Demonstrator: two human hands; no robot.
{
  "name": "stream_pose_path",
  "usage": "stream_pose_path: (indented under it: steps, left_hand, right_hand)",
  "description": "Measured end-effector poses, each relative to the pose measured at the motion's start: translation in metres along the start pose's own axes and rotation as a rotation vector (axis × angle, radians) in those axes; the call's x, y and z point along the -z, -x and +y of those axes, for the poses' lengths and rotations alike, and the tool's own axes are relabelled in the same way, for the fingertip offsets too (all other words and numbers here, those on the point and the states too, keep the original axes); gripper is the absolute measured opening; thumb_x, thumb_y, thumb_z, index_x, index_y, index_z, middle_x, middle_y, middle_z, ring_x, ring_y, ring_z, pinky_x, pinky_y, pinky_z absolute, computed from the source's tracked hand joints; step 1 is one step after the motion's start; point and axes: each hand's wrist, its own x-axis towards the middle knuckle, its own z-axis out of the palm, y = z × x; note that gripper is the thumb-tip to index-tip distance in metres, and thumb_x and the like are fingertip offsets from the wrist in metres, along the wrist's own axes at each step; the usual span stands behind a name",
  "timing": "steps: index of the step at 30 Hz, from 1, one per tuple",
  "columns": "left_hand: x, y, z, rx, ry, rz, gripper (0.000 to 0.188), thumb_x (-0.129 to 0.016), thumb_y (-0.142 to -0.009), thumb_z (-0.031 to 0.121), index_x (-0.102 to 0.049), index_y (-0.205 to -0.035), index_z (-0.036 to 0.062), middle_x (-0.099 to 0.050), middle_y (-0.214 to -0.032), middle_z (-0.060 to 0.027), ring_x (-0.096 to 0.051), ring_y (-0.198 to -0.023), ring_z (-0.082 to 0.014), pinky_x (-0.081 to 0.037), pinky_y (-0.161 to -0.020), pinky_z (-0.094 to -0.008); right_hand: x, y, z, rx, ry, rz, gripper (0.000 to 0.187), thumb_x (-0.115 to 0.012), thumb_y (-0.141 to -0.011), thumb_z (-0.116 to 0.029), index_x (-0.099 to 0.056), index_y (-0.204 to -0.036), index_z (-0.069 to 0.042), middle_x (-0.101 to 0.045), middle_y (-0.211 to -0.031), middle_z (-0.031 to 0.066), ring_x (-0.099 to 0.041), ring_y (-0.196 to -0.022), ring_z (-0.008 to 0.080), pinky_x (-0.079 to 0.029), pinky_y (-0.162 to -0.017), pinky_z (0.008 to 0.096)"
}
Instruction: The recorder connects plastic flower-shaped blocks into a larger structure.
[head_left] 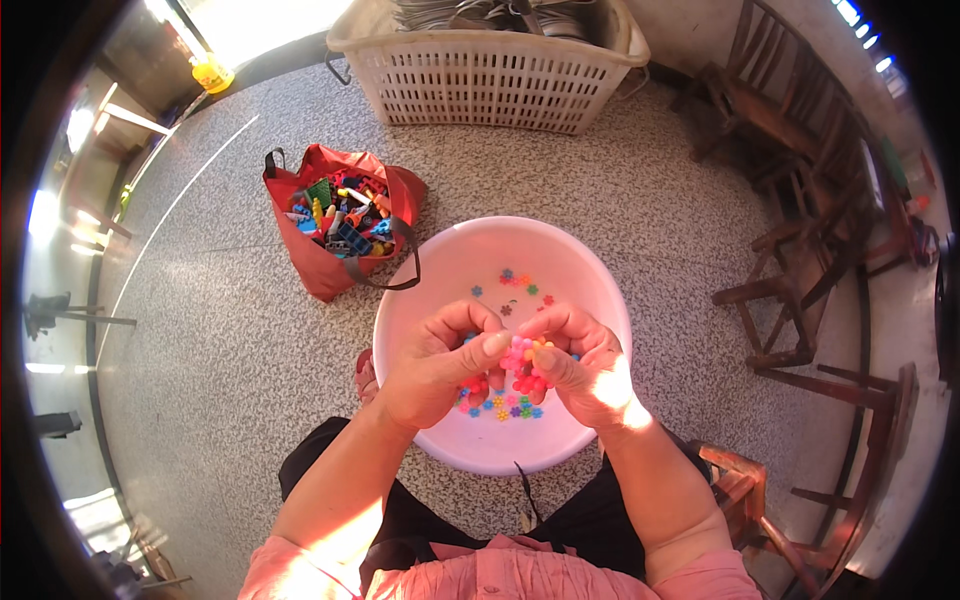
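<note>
Over a pink plastic basin [400,300], my two hands meet around a small cluster of joined flower-shaped plastic pieces [520,362], pink, red and orange. My left hand [435,365] is closed on the cluster's left side, thumb and forefinger pinching near its top. On the other side, my right hand [580,370] grips it between thumb and fingers. Parts of the cluster are hidden by the fingers. Loose flower pieces [503,408] in several colours lie on the basin's bottom, with a few more flower pieces [515,278] toward its far side.
Left of the basin stands a red bag [318,262] full of mixed toy bricks, its dark handle touching near the rim. A white slatted crate [480,85] holding metal items sits at the far side. Wooden chairs [780,290] line the right; a yellow container [212,75] is far left.
</note>
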Motion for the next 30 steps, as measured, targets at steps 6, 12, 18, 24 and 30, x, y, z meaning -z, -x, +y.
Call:
stream_pose_path:
  steps: [6, 12, 18, 24, 30]
  left_hand:
    - [0.002, -0.001, -0.003, -0.106, -0.174, -0.025, 0.022, -0.068, -0.076, 0.021, -0.056, -0.085, 0.0051, -0.055, -0.068, 0.0007, -0.049, -0.055, -0.0041, -0.036, -0.043, -0.0162]
    - [-0.001, -0.001, -0.005, -0.086, -0.273, 0.112, 0.016, -0.065, -0.079, 0.019, -0.057, -0.082, 0.0044, -0.055, -0.066, 0.0011, -0.048, -0.053, -0.0033, -0.036, -0.044, -0.0157]
    - [-0.006, 0.0, 0.005, -0.007, 0.156, 0.115, 0.016, -0.057, -0.084, 0.02, -0.056, -0.086, 0.0045, -0.055, -0.068, -0.0013, -0.051, -0.054, -0.0071, -0.037, -0.046, -0.0178]
    - [-0.003, -0.003, 0.004, 0.02, 0.083, 0.081, 0.015, -0.056, -0.084, 0.019, -0.054, -0.09, 0.005, -0.055, -0.069, -0.0015, -0.05, -0.053, -0.0077, -0.038, -0.046, -0.0187]
    - [-0.002, -0.003, 0.0, 0.064, 0.041, 0.095, 0.016, -0.052, -0.086, 0.022, -0.053, -0.085, 0.006, -0.055, -0.07, -0.0029, -0.05, -0.053, -0.0084, -0.037, -0.044, -0.0191]
  right_hand:
    - [0.002, 0.001, 0.004, 0.168, 0.292, 0.04, 0.024, -0.068, -0.075, -0.014, -0.057, -0.091, -0.001, -0.06, -0.076, 0.0048, -0.055, -0.065, 0.0095, -0.046, -0.059, 0.0217]
    - [0.004, -0.001, 0.006, 0.024, 0.153, 0.061, 0.018, -0.067, -0.076, -0.01, -0.058, -0.089, -0.001, -0.06, -0.075, 0.0051, -0.055, -0.064, 0.0095, -0.046, -0.058, 0.0221]
    - [-0.002, -0.002, -0.001, -0.014, -0.116, -0.01, 0.02, -0.065, -0.075, -0.005, -0.056, -0.093, -0.003, -0.06, -0.08, 0.0069, -0.056, -0.066, 0.0105, -0.046, -0.058, 0.0227]
    - [0.005, -0.001, 0.0, 0.029, 0.197, -0.009, 0.033, -0.065, -0.075, -0.004, -0.053, -0.106, -0.004, -0.059, -0.082, 0.0039, -0.054, -0.072, 0.009, -0.046, -0.061, 0.0224]
    - [0.004, -0.006, 0.007, 0.046, -0.083, -0.047, 0.032, -0.063, -0.079, -0.015, -0.051, -0.106, -0.002, -0.057, -0.089, 0.0082, -0.058, -0.07, 0.0133, -0.049, -0.065, 0.0252]
